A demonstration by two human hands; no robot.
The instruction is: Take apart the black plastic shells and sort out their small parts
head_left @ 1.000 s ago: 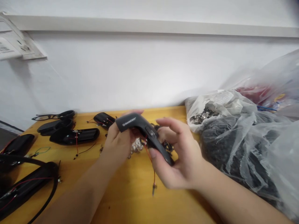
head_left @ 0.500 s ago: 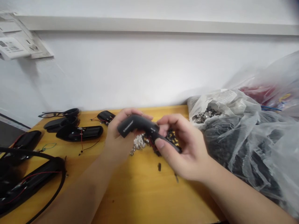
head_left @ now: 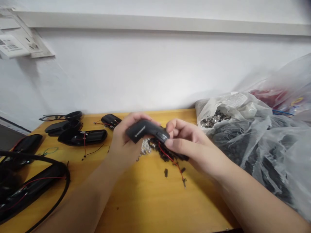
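Over the table's middle, a bent black plastic housing (head_left: 145,129) with white lettering is held in both hands. My left hand (head_left: 126,145) is wrapped round its wider end from behind. The thumb and fingers of my right hand (head_left: 191,144) pinch its narrower, glossy end. A thin red wire (head_left: 170,157) runs down from below that end to a small connector (head_left: 184,180); where the wire joins is hidden. Behind and below the hands lie a heap of small silvery parts (head_left: 146,147) and dark small pieces, partly covered.
Several black housings with wires (head_left: 94,137) lie at the left, with a thick black cable (head_left: 66,181) curving in front. Plastic bags of metal parts (head_left: 215,119) and black parts (head_left: 245,155) fill the right side. A small black piece (head_left: 166,172) lies on the wooden table (head_left: 145,207).
The housing has turned and shifted slightly right. My right thumb has moved from the long dark section onto the housing's glossy end. The red wire now shows hanging below.
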